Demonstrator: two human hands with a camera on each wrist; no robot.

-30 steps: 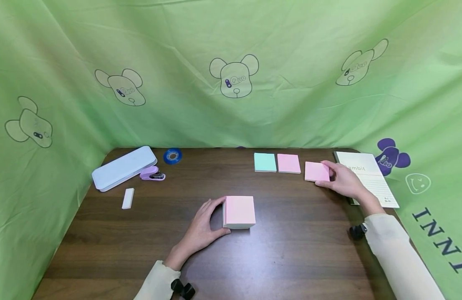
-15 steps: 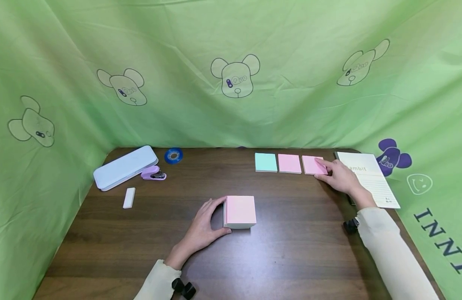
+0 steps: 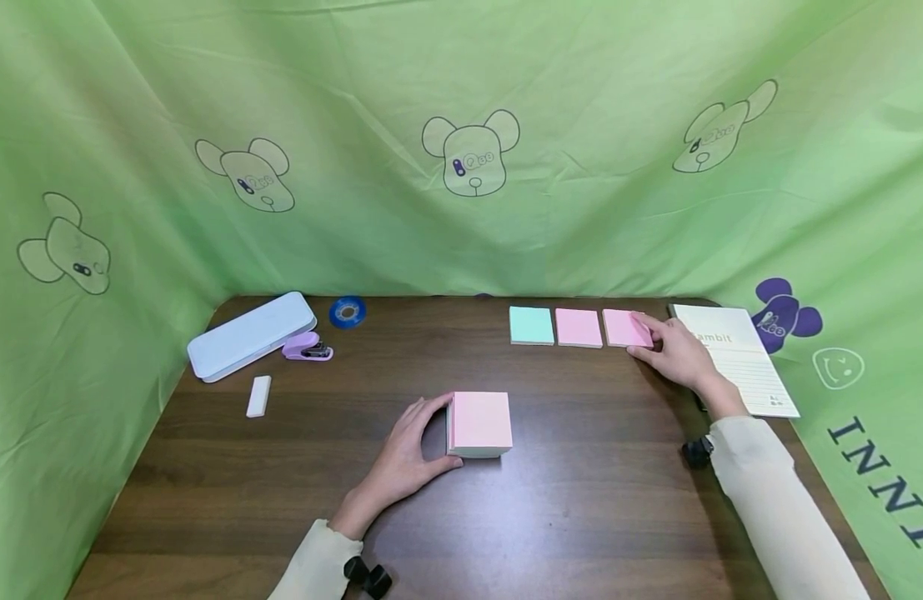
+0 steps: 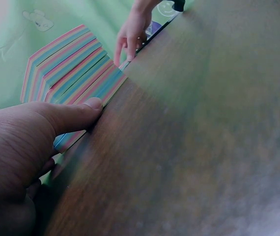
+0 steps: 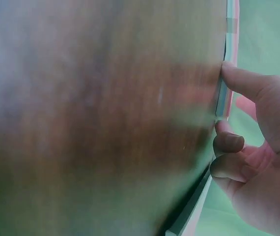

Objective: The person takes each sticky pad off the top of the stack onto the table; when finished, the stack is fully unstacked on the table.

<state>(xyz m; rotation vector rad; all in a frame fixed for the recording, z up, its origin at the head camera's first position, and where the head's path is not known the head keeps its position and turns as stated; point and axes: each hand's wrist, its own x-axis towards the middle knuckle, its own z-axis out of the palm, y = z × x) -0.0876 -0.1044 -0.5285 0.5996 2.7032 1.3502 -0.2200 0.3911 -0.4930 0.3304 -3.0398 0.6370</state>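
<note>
A thick pink-topped stack of sticky notes [image 3: 482,423] sits mid-table; the left wrist view shows its sides striped in many colours. My left hand [image 3: 398,468] holds the stack's left side, thumb at the front corner and fingers at the back. At the back right, my right hand [image 3: 684,358] grips a pink sticky note pad [image 3: 621,327], its thumb [image 5: 240,81] against the front edge in the right wrist view. Left of that pad lie another pink pad [image 3: 579,327] and a mint pad [image 3: 531,326], in one row with narrow gaps.
Beside my right hand lies a white notepad [image 3: 739,358] on something dark. At the left are a pale blue case [image 3: 251,333], a purple stapler [image 3: 305,346], a blue tape roll [image 3: 348,312] and a white eraser [image 3: 258,396]. Green cloth [image 3: 461,242] hangs behind the table.
My right hand has moved the pink pad left and back, into line with the other two pads, and then stayed almost still. The left hand stays at the stack.
</note>
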